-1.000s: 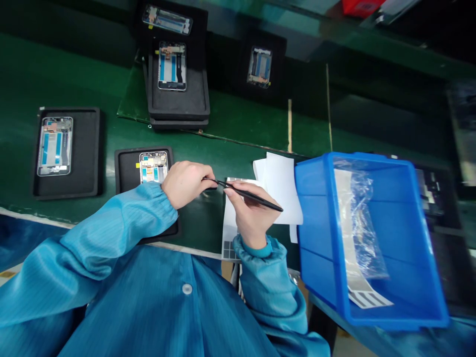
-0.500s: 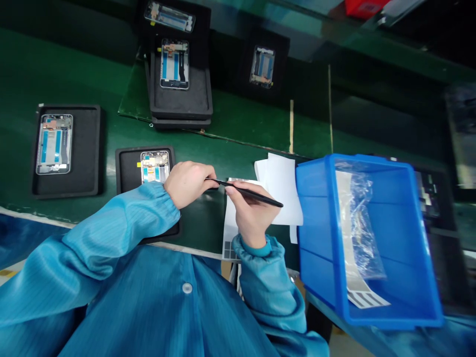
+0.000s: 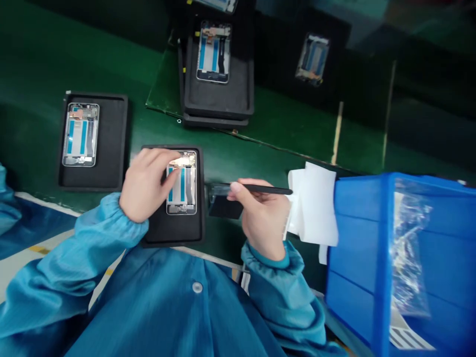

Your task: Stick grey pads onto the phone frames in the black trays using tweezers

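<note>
In front of me a phone frame (image 3: pixel 182 191) with blue strips and bare circuit parts lies in a black foam tray (image 3: pixel 158 230). My left hand (image 3: pixel 146 181) curves over its left side, thumb and fingers apart. The fingertips are at the frame's upper end; whether they touch it I cannot tell. To the right, my right hand (image 3: pixel 264 213) is closed around slim black tweezers (image 3: pixel 273 189), tip pointing left and blurred. A dark rectangular piece (image 3: pixel 225 207) shows beneath that hand; I cannot make out its kind.
On the left another black tray (image 3: pixel 111 144) bears a phone frame (image 3: pixel 81 135). Stacked trays (image 3: pixel 219 106) with a phone frame (image 3: pixel 213 52) stand behind. Another phone frame (image 3: pixel 313 59) lies far back. White sheets (image 3: pixel 318 203) and a blue bin (image 3: pixel 357 258) holding clear plastic (image 3: pixel 409 258) are at right.
My left hand has moved left, away from the tweezers' tip, to above the phone frame. My right hand keeps the tweezers. The whole view has shifted, so the bench things appear further right.
</note>
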`<state>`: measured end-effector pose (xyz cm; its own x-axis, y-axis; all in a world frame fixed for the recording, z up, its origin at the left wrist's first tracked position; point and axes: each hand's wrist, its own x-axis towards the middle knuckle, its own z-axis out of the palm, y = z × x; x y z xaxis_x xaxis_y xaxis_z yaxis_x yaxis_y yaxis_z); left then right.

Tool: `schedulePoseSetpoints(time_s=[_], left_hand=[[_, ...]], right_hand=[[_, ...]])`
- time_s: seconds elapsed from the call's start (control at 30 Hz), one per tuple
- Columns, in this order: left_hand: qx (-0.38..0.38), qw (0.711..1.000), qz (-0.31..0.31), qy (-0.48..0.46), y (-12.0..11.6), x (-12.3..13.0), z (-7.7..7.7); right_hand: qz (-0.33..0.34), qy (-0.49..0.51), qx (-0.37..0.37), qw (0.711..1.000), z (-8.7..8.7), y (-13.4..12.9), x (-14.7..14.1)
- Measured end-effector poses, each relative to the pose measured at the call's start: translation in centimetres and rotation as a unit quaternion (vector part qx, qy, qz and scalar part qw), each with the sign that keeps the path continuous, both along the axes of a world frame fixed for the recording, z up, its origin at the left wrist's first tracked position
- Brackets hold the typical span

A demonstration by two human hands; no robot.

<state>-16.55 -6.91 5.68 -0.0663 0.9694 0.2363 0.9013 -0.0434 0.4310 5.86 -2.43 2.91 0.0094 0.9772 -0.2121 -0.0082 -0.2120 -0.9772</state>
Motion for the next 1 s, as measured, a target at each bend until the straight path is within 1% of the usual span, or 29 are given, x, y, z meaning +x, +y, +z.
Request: schedulePoseSetpoints(time_s=[0.03,0.1,0.2,0.3,0.4,0.5,0.7,1.0], left_hand=[[-0.002,1.0,0.021,0.004,-0.8,-1.0,-0.5],[-0.005,0.999,0.032,0.009,-2.1,-2.0,-1.8],[0.006,1.0,0.023,0.011,-3.0,-1.8,-4.1],[0.007,1.0,0.023,0.008,-2.8,-1.1,-5.3],[-0.01,1.0,0.022,0.015,-2.5,-0.8,-5.6],[-0.031,0.999,0.018,0.021,-2.4,-0.9,-5.5],[-0.036,0.999,0.016,0.036,-2.4,-0.8,-5.6],[-0.03,0.998,0.017,0.046,-2.4,-0.8,-5.6]], right_hand=[[0.022,-0.001,-0.012,1.0,-0.2,0.0,-1.2],[0.059,0.002,-0.027,0.998,-0.5,0.1,-3.7],[0.083,0.002,-0.036,0.996,-1.1,0.2,-6.9],[0.083,-0.028,-0.02,0.996,-1.7,0.5,-8.4],[0.072,-0.063,-0.009,0.995,-2.3,1.0,-8.7],[0.072,-0.075,-0.014,0.994,-2.7,1.5,-8.7],[0.077,-0.095,-0.034,0.992,-2.5,1.7,-9.3],[0.084,-0.109,-0.034,0.99,-2.7,1.9,-9.3]])
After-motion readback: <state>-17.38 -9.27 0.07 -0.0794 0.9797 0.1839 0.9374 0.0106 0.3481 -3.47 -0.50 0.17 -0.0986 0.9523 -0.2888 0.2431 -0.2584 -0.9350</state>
